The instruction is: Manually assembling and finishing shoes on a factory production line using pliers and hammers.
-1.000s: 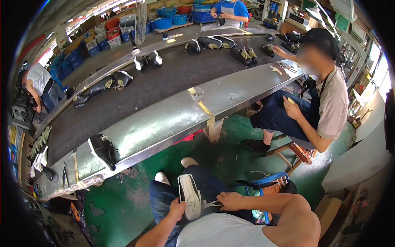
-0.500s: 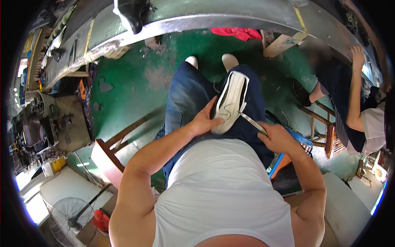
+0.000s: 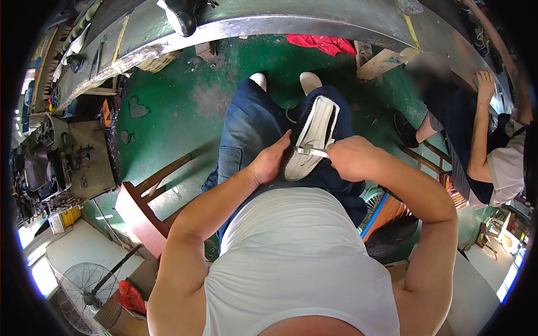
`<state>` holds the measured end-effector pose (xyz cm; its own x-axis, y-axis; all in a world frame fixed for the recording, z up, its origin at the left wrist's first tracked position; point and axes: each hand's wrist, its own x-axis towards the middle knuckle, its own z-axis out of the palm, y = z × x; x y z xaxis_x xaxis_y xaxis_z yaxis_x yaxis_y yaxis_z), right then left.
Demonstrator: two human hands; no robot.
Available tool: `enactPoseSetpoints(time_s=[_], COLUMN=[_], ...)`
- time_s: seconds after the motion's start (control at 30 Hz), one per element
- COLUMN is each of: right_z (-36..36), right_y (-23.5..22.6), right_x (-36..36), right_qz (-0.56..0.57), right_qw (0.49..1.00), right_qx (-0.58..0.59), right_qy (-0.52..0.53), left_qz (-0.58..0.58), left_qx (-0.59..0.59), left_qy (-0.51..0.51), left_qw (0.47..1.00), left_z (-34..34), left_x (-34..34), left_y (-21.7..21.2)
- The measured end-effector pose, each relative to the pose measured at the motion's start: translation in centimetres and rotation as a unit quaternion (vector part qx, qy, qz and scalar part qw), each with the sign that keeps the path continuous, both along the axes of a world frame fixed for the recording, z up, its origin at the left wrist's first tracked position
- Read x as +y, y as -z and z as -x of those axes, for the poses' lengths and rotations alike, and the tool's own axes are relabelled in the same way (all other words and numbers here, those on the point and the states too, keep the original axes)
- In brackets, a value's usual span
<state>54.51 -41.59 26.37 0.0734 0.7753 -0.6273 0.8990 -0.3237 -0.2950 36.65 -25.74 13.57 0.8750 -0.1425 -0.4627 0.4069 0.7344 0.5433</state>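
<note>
A shoe (image 3: pixel 318 124) with a pale bottom and dark sides lies bottom-up across my lap, its toe pointing away from me. My left hand (image 3: pixel 270 161) grips its left side near the close end, the fingers partly hidden behind it. My right hand (image 3: pixel 352 158) is closed around a slim metal hand tool (image 3: pixel 312 151). The tool's shiny end lies across the shoe bottom, toward its near part. Its exact kind is hard to make out, and the fist covers its handle.
A long grey workbench (image 3: pixel 252 27) curves across the far side, with a black-and-white shoe (image 3: pixel 180 18) on it. A wooden stool (image 3: pixel 143 218) is at left, a fan (image 3: pixel 87 294) at lower left. Another person (image 3: pixel 476 134) sits at right. Red cloth (image 3: pixel 322 43) lies under the bench.
My right hand has moved up and left, bringing the tool from the shoe's right edge to across its bottom. My left thumb has come off the shoe's bottom toward its side.
</note>
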Motion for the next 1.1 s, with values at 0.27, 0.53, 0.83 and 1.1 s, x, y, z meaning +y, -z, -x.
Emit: enactPoseSetpoints(time_s=[0.27,0.53,0.83,1.1], right_z=[7.0,1.7,0.8,-3.0], right_y=[7.9,4.9,10.2,4.6], right_x=[-3.9,-4.3,-6.4,-2.1], right_qz=[-0.175,-0.082,-0.220,-0.123], right_qw=[0.934,0.973,0.942,0.875], right_qx=[0.166,0.072,-0.024,0.224], right_qy=[0.265,0.202,0.253,0.410], left_qz=[-0.368,-0.568,-0.758,-0.696], left_qx=[0.138,0.064,-0.169,-0.023], left_qy=[-0.176,-0.091,0.077,0.276], left_qw=[0.903,0.815,0.625,0.663], left_z=[-1.4,-1.9,-2.4,-5.4], left_x=[-3.0,-2.8,-1.5,-0.2], left_y=[5.0,2.4,1.3,-4.2])
